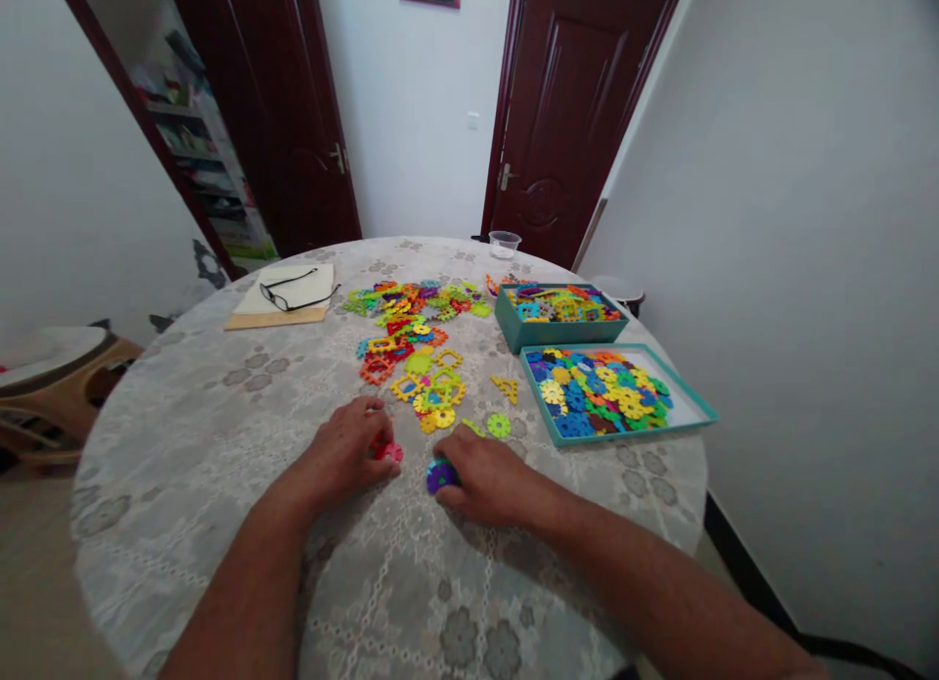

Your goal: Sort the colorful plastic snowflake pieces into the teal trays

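Observation:
Near the front middle of the table, my left hand (350, 447) is closed around pink-red plastic building discs (393, 452), mostly covered by the fingers. My right hand (480, 476) grips a purple building disc (441, 476) with a bit of light blue and green at its edge. The two hands are a short way apart, both low over the tablecloth. Just beyond them lie a yellow disc (444, 417) and a lime-green disc (499, 426). A yellow triangular piece (506, 388) rests farther right.
A spread of mixed plastic pieces (411, 313) runs up the table's middle. On the right stand a teal box (514, 323) and its shallow lid (696, 416), both holding pieces. Eyeglasses (283, 296) lie on a pad (242, 313). A clear bowl (504, 244) stands at the far edge.

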`<state>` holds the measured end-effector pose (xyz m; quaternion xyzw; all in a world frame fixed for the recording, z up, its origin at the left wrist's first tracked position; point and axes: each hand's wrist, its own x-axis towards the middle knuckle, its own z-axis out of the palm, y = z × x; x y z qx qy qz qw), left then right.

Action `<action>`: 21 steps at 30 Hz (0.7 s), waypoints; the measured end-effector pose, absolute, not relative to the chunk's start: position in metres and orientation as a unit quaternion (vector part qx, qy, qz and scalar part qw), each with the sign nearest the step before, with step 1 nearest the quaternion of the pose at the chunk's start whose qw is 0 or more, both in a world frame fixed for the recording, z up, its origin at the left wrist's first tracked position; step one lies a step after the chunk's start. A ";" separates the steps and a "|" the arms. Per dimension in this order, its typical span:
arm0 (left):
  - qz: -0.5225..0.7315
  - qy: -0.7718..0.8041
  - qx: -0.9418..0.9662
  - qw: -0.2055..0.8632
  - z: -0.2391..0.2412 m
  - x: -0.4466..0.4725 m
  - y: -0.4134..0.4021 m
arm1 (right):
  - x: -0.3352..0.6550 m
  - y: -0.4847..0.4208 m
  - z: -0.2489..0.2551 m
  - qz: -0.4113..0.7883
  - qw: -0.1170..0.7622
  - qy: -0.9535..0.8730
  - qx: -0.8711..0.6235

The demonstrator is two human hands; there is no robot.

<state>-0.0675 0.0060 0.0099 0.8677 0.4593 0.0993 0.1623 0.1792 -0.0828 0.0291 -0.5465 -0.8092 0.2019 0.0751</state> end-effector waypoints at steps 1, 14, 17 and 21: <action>0.098 0.458 0.869 0.160 0.011 -0.067 0.005 | 0.179 -0.083 0.029 0.202 0.071 -0.808 -0.549; 0.144 0.449 0.863 0.183 0.013 -0.064 0.004 | 0.183 -0.082 0.022 0.270 0.159 -0.782 -0.538; 0.219 0.436 0.851 0.194 0.017 -0.060 0.002 | 0.181 -0.083 0.017 0.303 0.199 -0.781 -0.509; 0.290 0.398 0.831 0.260 0.022 -0.046 -0.005 | 0.177 -0.083 0.012 0.319 0.284 -0.755 -0.498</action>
